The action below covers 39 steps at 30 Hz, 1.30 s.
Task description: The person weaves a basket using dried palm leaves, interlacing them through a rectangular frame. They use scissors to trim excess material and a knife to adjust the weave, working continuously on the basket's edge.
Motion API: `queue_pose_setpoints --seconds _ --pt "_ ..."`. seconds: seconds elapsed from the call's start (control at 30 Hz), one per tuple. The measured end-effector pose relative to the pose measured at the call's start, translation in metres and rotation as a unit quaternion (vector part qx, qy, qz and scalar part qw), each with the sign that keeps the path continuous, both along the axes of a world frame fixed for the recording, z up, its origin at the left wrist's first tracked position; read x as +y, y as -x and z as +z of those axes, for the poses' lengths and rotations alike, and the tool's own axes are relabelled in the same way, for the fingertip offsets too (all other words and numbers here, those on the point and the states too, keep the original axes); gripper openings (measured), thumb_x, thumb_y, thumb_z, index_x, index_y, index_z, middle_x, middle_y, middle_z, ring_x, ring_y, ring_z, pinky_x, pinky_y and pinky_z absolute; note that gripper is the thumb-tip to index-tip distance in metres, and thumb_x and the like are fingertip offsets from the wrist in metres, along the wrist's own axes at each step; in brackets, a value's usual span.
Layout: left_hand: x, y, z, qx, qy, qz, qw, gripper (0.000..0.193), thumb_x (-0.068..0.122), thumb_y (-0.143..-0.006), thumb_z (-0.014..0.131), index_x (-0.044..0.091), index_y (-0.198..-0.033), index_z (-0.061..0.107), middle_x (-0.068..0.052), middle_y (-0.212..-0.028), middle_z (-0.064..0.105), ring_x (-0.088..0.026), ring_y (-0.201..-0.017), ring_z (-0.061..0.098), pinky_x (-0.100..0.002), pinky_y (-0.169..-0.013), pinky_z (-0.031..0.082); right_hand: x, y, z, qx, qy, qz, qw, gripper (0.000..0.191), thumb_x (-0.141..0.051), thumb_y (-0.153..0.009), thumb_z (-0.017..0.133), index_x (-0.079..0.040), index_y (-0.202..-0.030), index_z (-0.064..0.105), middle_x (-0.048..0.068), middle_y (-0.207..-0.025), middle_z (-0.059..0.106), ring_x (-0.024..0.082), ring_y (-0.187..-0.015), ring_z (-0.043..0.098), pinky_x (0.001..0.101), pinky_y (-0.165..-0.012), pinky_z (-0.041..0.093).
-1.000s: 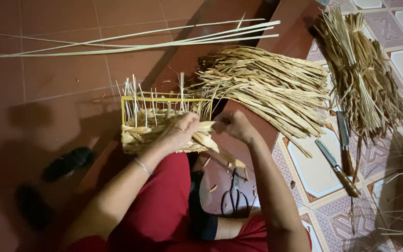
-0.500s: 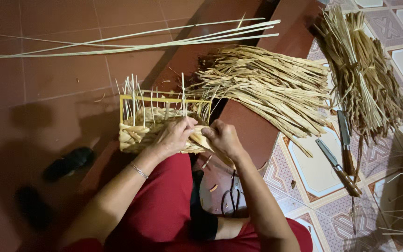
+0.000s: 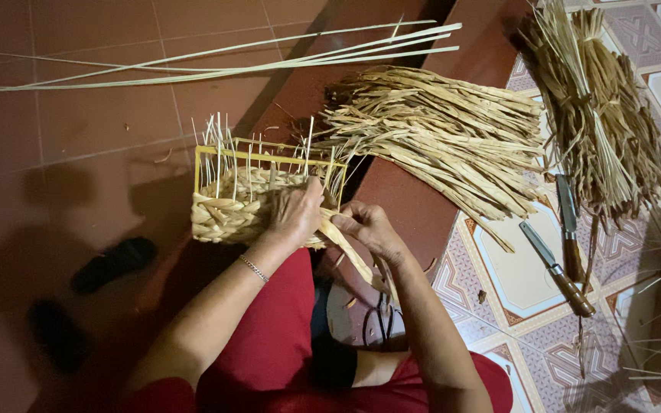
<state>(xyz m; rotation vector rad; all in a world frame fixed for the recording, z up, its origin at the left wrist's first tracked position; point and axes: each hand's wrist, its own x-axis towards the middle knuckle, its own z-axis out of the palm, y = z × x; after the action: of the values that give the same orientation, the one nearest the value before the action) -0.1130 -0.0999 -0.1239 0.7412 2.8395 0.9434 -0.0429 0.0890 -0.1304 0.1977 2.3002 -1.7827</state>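
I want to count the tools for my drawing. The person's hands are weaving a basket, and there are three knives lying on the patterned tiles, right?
Not quite: the head view shows two knives on the patterned tiles, not three. The left hand and right hand are indeed weaving the basket.

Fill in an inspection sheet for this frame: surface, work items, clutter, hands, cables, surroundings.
Surface: red-brown tile floor; patterned tiles at right.
Work items: half-woven basket on a yellow frame with upright stakes; flat straw strand.
Clutter: loose straw pile; tied straw bundle; long thin reeds; two knives; scissors.
Hands: left hand on the basket; right hand pinching the strand.
Cables: nothing seen.
Surroundings: dark sandals.
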Motion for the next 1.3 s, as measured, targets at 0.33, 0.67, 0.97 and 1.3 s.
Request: queue_pose_setpoints --seconds 0.33,0.67,0.97,1.3 --pt "-0.008 -0.006 -0.01 0.251 -0.1 -0.194 0.943 0.023 -0.004 -0.078 0.068 0.0 -0.099 0.059 -0.016 -0.093 0.066 -0.024 -0.078 0.066 -0.031 -0.065 0.063 -0.009 -0.047 0.042 0.341 -0.421 0.051 0.839 0.038 -0.041 -0.078 0.086 -0.007 -0.094 0.076 0.013 -0.092 0.076 0.034 -0.083 0.072 0.0486 -0.079 0.057" --pt "-0.016 -0.01 0.008 -0.047 0.007 -0.226 0.973 0.026 -0.008 -0.081 0.06 0.006 -0.099 0.072 -0.012 -0.082 0.069 -0.024 -0.077 0.065 -0.042 -0.071 0.054 -0.005 -0.042 0.117 0.207 -0.531 0.021 0.821 0.016 -0.028 -0.084 0.083 -0.014 -0.092 0.079 0.007 -0.083 0.073 0.031 -0.086 0.064 0.0502 -0.084 0.048" --pt "-0.006 -0.005 0.005 -0.117 -0.008 -0.055 0.992 0.008 0.008 -0.103 0.052 0.001 -0.106 0.051 -0.007 -0.06 0.054 -0.02 -0.044 0.05 -0.034 -0.031 0.037 -0.019 -0.01 0.055 0.345 -0.284 -0.091 0.89 0.02 -0.004 -0.091 0.073 -0.008 -0.11 0.07 0.007 -0.093 0.07 0.017 -0.08 0.07 0.0314 -0.069 0.059" --pt "0.011 -0.006 0.003 -0.134 -0.039 0.028 0.99 0.023 0.014 -0.108 0.039 0.003 -0.096 0.055 -0.001 -0.054 0.048 -0.013 -0.039 0.042 -0.03 -0.028 0.036 -0.016 0.024 -0.007 0.04 0.199 -0.154 0.967 0.016 -0.005 -0.099 0.061 -0.002 -0.114 0.067 0.006 -0.089 0.07 0.011 -0.067 0.062 0.0261 -0.059 0.056"
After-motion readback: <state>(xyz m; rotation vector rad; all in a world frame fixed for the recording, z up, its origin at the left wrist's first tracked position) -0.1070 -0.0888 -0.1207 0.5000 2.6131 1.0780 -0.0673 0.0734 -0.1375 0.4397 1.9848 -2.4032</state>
